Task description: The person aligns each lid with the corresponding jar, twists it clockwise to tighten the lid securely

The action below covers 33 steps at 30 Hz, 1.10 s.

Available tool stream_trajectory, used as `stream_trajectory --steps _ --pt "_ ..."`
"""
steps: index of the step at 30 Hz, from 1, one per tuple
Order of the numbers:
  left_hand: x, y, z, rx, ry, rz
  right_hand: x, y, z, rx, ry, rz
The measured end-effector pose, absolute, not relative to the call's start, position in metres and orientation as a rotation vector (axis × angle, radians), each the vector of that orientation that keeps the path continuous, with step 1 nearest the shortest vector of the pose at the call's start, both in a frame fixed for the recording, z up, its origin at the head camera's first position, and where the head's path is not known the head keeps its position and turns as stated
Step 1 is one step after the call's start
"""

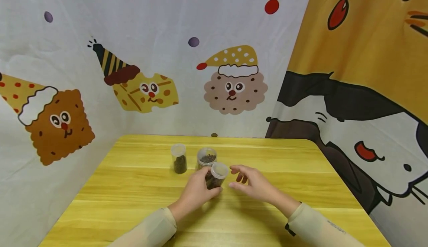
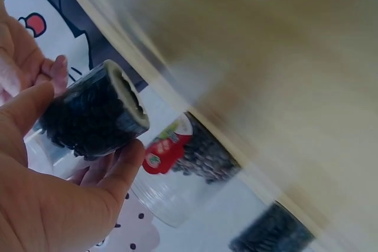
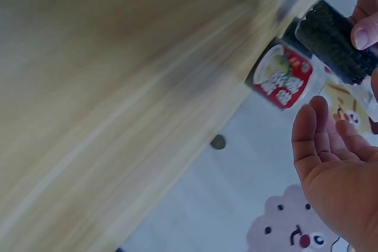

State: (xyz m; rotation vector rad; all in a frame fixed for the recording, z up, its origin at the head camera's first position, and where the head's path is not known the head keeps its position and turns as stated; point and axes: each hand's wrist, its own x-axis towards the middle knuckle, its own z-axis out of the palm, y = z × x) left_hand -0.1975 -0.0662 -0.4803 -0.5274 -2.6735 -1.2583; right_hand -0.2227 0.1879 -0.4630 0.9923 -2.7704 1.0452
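My left hand point(image 1: 195, 191) grips a small clear jar point(image 1: 214, 180) with a translucent lid, partly full of dark bean-like pieces. In the left wrist view this jar point(image 2: 97, 113) is tilted, its base raised off the table. To its right, my right hand point(image 1: 255, 185) hovers with fingers loosely bent and holds nothing. A wider clear jar point(image 1: 207, 158) stands just behind the held one, dark pieces showing through its top; the right wrist view shows its red label point(image 3: 283, 78). Further left stands a slim lidded jar point(image 1: 180, 161), about half full of dark contents.
All of this is on a yellow wood-grain table point(image 1: 133, 187). A white curtain point(image 1: 160, 24) with cartoon prints hangs right behind the table and down its left side. On the right hangs a yellow, black and white printed cloth point(image 1: 361, 102).
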Motion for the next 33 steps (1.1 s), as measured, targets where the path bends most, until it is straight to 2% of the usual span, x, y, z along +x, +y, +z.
stream_trajectory --steps 15,21,29,33 --pt "-0.233 -0.006 -0.468 -0.474 -2.81 -1.279 -0.232 0.229 -0.473 0.819 -2.813 1.039" --pt "-0.252 0.015 -0.473 -0.377 -2.838 -1.321 -0.244 0.233 -0.476 0.715 -2.874 1.029" --pt "-0.272 0.031 -0.48 -0.279 -2.847 -1.317 -0.251 0.235 -0.479 0.668 -2.942 1.005" --pt "-0.268 0.027 -0.481 -0.296 -2.858 -1.327 -0.251 0.235 -0.482 0.672 -2.963 1.002"
